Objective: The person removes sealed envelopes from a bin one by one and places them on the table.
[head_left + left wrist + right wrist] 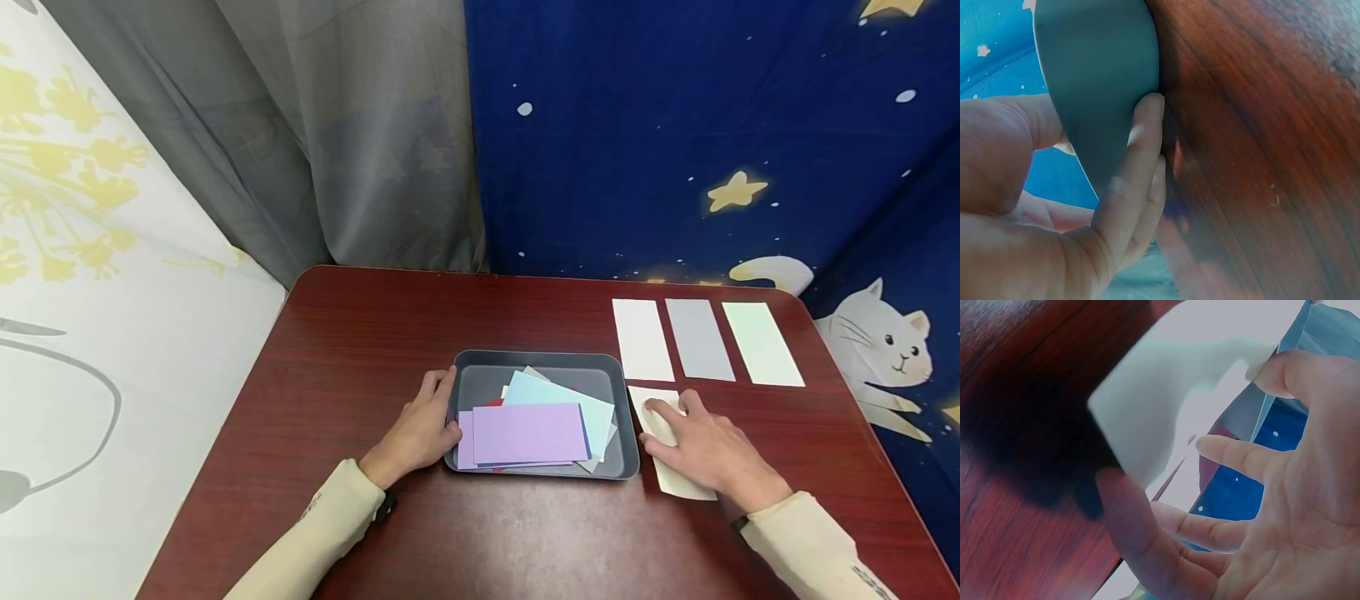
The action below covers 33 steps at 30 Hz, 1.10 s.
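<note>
At the left end of a grey tray [621, 467], my left hand [412, 429] grips the rim, with fingers against the outer wall [1100, 75] in the left wrist view. Inside the tray lie overlapping paper cards: a lilac card [528, 433] on top, a light blue card [551, 396] and others partly covered. Right of the tray, my right hand [705, 446] holds a cream card [686, 485] from above, its thumb near the card's left edge. The right wrist view shows this card [1147, 406] bent, a corner casting a shadow on the table.
Above the cream card, a white card [643, 339], a grey card [700, 339] and a pale green card [763, 343] lie in a row. The dark red wooden table [360, 325] meets grey and blue curtains [600, 167] at the back.
</note>
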Tool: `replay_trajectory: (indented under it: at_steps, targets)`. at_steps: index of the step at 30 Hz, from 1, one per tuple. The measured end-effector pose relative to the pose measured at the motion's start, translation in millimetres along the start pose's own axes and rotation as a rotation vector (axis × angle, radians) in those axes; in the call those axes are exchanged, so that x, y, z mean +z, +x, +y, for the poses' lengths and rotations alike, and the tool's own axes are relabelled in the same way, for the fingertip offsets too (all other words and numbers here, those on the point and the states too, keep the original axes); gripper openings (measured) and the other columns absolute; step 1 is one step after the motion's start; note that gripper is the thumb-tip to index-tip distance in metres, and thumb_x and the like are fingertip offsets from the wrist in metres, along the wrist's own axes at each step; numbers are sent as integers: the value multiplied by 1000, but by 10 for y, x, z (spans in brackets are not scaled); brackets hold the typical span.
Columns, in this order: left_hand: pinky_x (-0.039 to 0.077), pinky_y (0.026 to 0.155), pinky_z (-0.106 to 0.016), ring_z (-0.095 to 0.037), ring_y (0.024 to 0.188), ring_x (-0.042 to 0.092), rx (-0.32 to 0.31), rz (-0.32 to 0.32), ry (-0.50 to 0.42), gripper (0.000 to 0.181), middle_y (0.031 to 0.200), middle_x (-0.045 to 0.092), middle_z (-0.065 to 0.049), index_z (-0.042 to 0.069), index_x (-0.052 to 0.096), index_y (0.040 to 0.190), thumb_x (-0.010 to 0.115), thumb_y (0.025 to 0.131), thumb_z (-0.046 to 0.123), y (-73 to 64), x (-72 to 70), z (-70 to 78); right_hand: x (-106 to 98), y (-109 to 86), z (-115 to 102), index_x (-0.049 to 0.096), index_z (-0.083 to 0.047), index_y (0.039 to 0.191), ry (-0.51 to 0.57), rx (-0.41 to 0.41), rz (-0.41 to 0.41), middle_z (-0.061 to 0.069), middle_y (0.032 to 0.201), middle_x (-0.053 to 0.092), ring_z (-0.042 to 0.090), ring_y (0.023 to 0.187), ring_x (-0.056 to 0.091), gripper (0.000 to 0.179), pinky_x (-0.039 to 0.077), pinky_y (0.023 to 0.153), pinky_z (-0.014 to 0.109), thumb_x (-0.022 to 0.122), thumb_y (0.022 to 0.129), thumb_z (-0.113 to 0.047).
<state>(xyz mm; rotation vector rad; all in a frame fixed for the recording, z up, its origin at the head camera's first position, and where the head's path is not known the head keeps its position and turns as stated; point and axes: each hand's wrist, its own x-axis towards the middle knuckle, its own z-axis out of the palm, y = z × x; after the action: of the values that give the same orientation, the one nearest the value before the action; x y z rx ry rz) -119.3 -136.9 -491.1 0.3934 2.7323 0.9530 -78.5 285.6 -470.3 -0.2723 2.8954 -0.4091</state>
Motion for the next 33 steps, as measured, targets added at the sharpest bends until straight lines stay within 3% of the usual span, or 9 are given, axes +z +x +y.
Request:
replay_trajectory:
  at_steps: [7,19,23,29,33]
  targets:
    - [49,70,-37,-24,77,58,4,7,4,89,161,40,-18,-5,28,171,70,93,-2,0,1,2,49,36,-31,67,-13,146,-11,13,-11,23,121,50,28,58,50,60,41,54,42,71,98,-48]
    - [49,68,-36,-21,72,56,8,3,-1,89,162,39,-18,-4,27,171,69,94,-2,-6,-4,0,90,54,-87,65,-14,147,-82,36,-20,27,120,48,28,53,48,63,41,50,43,74,95,-47]
    - [48,66,-36,-20,67,54,10,0,-6,89,162,39,-18,-5,26,172,69,94,-2,-9,-12,6,101,57,-95,64,-14,148,-107,43,-30,28,120,48,28,55,49,65,43,50,43,76,94,-47]
    - [50,73,-40,-25,80,58,8,9,8,88,162,40,-19,-4,28,171,70,94,-1,-16,-8,10,103,67,-102,63,-14,148,-132,45,-34,29,119,48,29,63,52,68,46,51,44,81,91,-46]
    - [50,72,-40,-26,79,58,5,6,10,88,162,39,-19,-4,28,171,70,94,-1,-15,-3,8,88,69,-104,64,-14,147,-144,39,-30,28,120,49,30,69,55,67,48,53,46,83,90,-45]
